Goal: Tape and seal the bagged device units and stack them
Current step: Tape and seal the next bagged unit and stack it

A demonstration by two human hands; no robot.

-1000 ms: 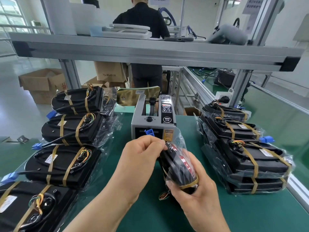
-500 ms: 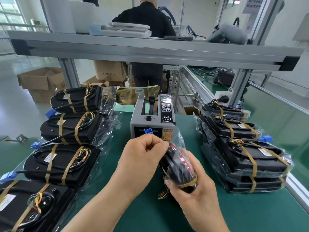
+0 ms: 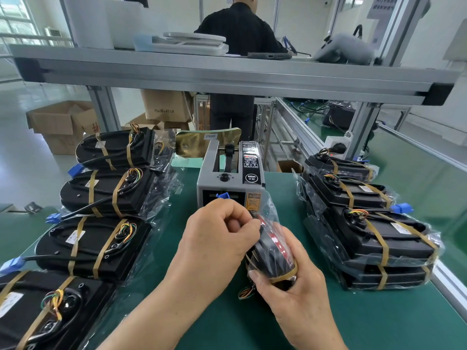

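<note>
The desk (image 3: 353,324) is green, the bagged units (image 3: 96,246) are black with tan bands and blue plugs (image 3: 401,207), and the tape machine (image 3: 228,180) is grey.

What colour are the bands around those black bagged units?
Tan, a yellowish brown. The head view shows the bands best on the right stack.

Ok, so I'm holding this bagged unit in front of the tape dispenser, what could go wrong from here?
1. The left hand pinches the bag's fold while the right hand grips only the lower end of the bagged unit; the slick film could slip and the fold open before taping.
2. Coloured wires stick out under the unit and might snag or get crushed.
3. The stack of bagged units on the right sits staggered near the bench edge; one more could slide off.
</note>
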